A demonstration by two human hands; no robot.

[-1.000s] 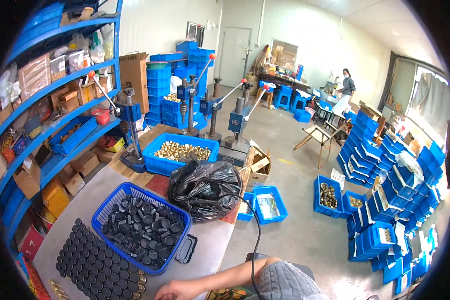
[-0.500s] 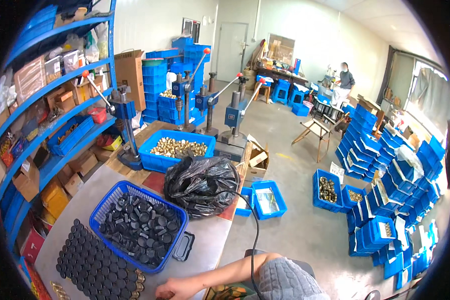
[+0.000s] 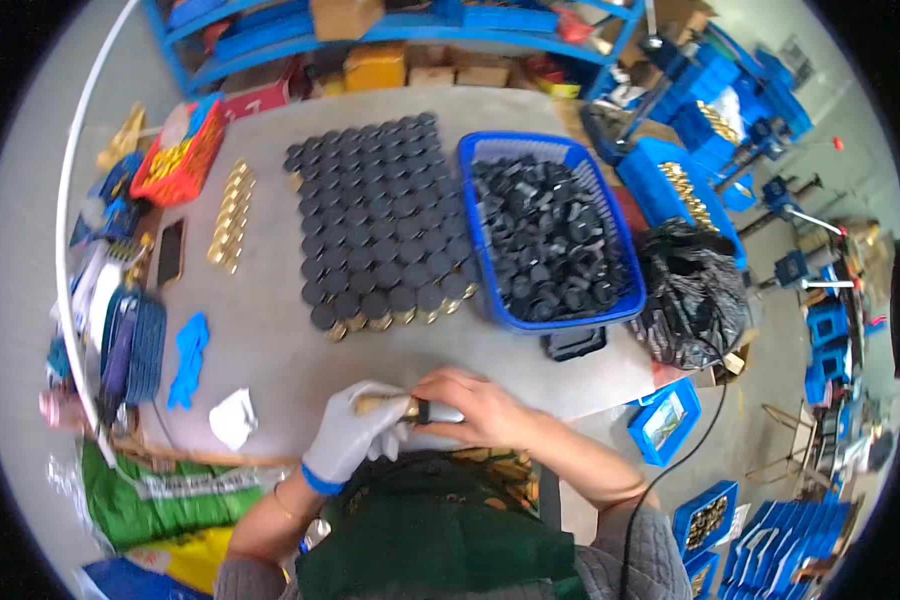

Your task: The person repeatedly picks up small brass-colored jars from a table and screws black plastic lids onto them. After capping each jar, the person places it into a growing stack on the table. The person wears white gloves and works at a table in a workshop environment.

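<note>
My left hand (image 3: 348, 435), in a white glove with a blue cuff, is closed around a brass fitting (image 3: 410, 408) just above my lap, at the table's near edge. Bare, my right hand (image 3: 485, 410) meets it from the other side. Its fingers close over a piece with a black band and a shiny silvery end (image 3: 442, 413), pressed against the brass; whether the two are joined I cannot tell. Beyond my hands stand close rows of black-capped brass fittings (image 3: 380, 220). To their right, a blue basket (image 3: 550, 325) holds loose black caps (image 3: 540, 240).
Several brass fittings without caps (image 3: 232, 215) form a strip on the left. Nearby lie a phone (image 3: 171, 250), a blue glove (image 3: 188, 360) and a crumpled white cloth (image 3: 233, 418). A red basket (image 3: 180, 165) stands far left; a black plastic bag (image 3: 695, 300) sits right of the blue basket.
My view has swung left and down from the room to the table. Both hands now show together at the near edge, holding parts; before, only my right hand was visible, beside the capped rows.
</note>
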